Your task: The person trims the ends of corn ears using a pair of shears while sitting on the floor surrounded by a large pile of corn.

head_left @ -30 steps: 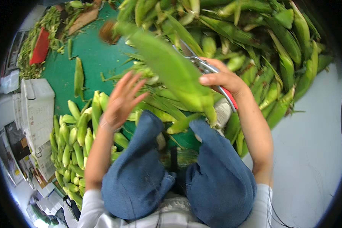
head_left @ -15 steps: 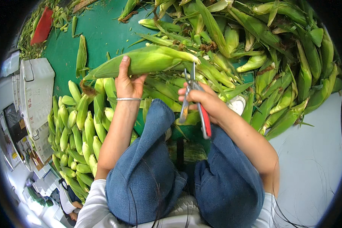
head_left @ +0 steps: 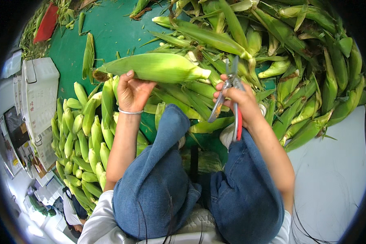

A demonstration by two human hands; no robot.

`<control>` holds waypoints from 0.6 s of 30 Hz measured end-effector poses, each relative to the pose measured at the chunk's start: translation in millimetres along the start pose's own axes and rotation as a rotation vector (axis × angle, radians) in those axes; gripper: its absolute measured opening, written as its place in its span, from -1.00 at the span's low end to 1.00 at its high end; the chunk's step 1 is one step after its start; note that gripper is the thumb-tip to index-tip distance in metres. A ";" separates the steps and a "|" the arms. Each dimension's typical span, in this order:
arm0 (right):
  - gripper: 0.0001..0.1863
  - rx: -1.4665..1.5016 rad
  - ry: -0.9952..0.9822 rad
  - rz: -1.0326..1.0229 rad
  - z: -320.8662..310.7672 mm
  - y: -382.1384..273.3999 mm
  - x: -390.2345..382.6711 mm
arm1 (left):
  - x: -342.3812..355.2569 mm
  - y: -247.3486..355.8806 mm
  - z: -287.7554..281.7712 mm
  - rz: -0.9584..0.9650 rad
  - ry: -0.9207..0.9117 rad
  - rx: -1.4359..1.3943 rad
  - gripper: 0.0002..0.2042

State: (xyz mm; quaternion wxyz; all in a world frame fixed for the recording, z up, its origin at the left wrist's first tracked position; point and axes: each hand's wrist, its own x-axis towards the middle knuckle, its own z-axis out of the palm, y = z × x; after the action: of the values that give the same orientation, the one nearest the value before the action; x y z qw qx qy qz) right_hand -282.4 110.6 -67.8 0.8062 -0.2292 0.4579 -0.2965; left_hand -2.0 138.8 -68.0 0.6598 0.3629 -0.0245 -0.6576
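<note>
My left hand [head_left: 133,94] holds an ear of corn [head_left: 156,68] from below, its thumb on the near side. The ear lies almost level in its green husk. Its brown silk end points left, and its pale, blunt stem end points right. My right hand [head_left: 242,99] is closed around pruning shears [head_left: 239,122] with a red grip. Their blades point away from me, slightly apart, just right of the stem end and not touching it. Beyond the ear, a long green husk leaf [head_left: 207,35] lies on the pile.
A heap of unpeeled corn [head_left: 301,77] fills the far right. Trimmed ears [head_left: 87,142] are stacked at the left, beside white plastic crates [head_left: 40,95]. Green flooring [head_left: 110,30] carries husk scraps. A red object [head_left: 46,23] lies far left. Another person [head_left: 74,215] is at lower left.
My right hand and the shears have moved right, away from the ear. The ear's stem end looks shorter and blunter. A long husk leaf has appeared on the pile beyond it.
</note>
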 end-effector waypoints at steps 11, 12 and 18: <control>-0.51 -0.527 -0.057 -0.138 24.3 18.9 3.1 | 2.5 -24.1 26.5 0.122 0.237 0.135 -0.43; -0.52 -0.554 -0.046 -0.140 24.3 18.3 6.2 | -2.2 -29.5 30.5 0.104 0.238 0.135 -0.43; -0.66 -0.239 -0.026 -0.046 18.7 23.4 4.4 | -8.5 -34.9 33.2 0.012 0.251 0.111 -0.47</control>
State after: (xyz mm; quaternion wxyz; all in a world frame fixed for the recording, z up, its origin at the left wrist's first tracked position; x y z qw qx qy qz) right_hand -258.0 126.2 -76.5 0.7720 -0.3380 0.4741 -0.2549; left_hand -49.7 136.0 -57.7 0.6406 0.4780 0.0199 -0.6006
